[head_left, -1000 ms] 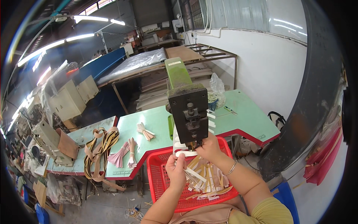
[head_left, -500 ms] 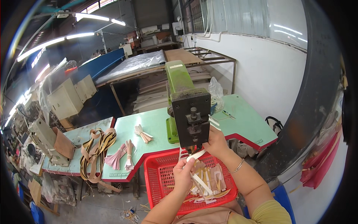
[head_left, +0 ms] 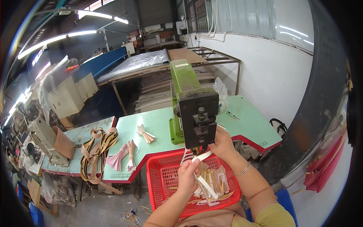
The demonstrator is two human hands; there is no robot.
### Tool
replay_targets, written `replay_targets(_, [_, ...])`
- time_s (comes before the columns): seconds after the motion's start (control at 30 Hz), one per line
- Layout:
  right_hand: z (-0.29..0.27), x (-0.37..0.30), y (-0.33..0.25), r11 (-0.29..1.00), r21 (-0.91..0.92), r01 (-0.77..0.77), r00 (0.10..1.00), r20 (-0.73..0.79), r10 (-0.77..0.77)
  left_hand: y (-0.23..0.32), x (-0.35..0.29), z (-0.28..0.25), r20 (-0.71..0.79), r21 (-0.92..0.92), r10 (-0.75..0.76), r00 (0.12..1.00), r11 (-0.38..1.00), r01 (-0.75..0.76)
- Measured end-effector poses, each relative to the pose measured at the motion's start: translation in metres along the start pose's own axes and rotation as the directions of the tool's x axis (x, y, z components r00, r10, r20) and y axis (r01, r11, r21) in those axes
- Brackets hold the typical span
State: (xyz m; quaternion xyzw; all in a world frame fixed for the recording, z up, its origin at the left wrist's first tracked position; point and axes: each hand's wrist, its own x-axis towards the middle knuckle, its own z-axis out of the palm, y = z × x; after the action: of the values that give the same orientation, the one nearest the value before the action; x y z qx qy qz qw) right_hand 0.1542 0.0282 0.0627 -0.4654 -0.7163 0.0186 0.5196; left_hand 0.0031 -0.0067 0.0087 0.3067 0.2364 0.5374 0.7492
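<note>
"What's changed?"
"A second ago the white strip [head_left: 204, 155] lay nearly level; now it slants up from the left fingers [head_left: 191, 166] to the right fingers [head_left: 217, 147], just by the machine head [head_left: 198, 117], so it bridges both."
"Grip?"
"Left pinches it; right, I can't tell."
"Containers?"
"Below the fingers, a red basket [head_left: 154, 183] holds loose pale and tan pieces [head_left: 222, 178]."

Strips [head_left: 221, 179] lie in the basket [head_left: 154, 181] before the table [head_left: 160, 123]; bundles [head_left: 118, 160] lie left of the machine [head_left: 197, 113].
</note>
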Motion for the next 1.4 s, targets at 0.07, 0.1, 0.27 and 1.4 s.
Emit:
replay_targets(0.07, [0.001,-0.001,0.0,1.0,-0.012,0.005,1.0,-0.008,-0.005,0.0,0.0,-0.003,-0.002,-0.03,0.009,1.0,1.0,-0.009])
replay_targets(0.1, [0.003,-0.001,0.0,0.999,-0.026,0.044,0.999,-0.011,-0.044,0.0,0.0,-0.005,-0.005,-0.058,0.018,1.0,0.998,-0.018])
replay_targets(0.27, [0.008,0.0,-0.008,0.996,-0.03,0.088,0.995,-0.038,-0.089,0.006,-0.001,-0.009,-0.057,-0.024,0.035,0.998,0.999,-0.036])
replay_targets(1.4, [0.016,-0.004,-0.024,0.981,0.159,-0.108,0.993,-0.038,0.115,0.008,0.001,-0.024,-0.018,-0.098,0.09,0.996,0.991,-0.091])
